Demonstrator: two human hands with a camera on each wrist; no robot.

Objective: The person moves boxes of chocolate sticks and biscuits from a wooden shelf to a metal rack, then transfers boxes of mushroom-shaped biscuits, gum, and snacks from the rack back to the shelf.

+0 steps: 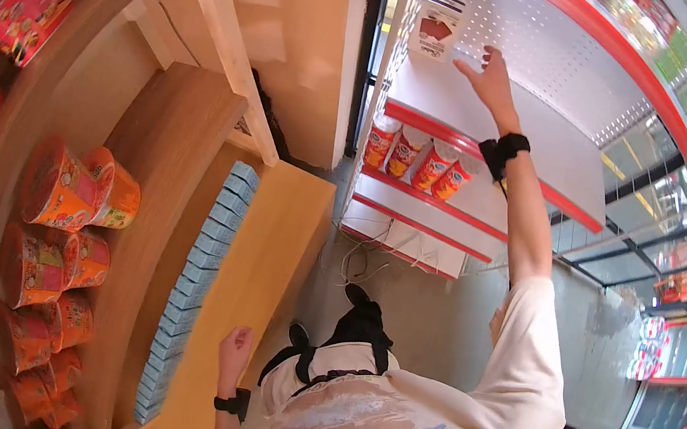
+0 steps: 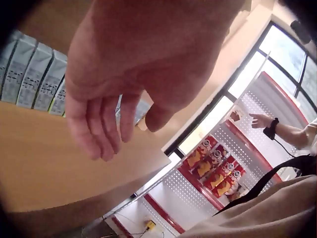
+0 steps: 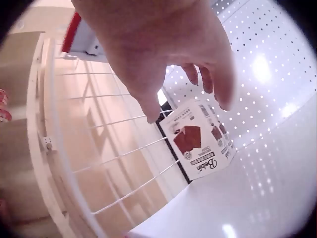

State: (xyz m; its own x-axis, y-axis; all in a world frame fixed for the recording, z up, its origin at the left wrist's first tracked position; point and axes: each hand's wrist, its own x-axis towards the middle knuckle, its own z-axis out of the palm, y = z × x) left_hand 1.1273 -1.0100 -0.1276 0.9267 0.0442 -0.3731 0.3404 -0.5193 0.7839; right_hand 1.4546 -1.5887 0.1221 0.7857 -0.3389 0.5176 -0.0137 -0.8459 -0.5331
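Observation:
On the upper white shelf (image 1: 546, 125) stands a white box with a brown picture (image 1: 437, 27), against the side at the left end. My right hand (image 1: 491, 85) is raised just to the right of it, thumb and fingers spread, holding nothing. In the right wrist view the hand (image 3: 168, 59) hangs above and in front of the box (image 3: 195, 141), with a gap between them. My left hand (image 1: 235, 350) hangs beside the wooden counter (image 1: 268, 238), its fingers loosely bent around nothing; the left wrist view shows this hand (image 2: 143, 64) over the counter edge.
Red snack packs (image 1: 431, 170) stand on the shelf below. A row of light blue boxes (image 1: 199, 273) lines the counter. Orange noodle cups (image 1: 60, 188) fill the curved wooden shelf at left. A wire grid (image 3: 119, 153) closes the white shelf's side. Cables (image 1: 363, 258) lie on the floor.

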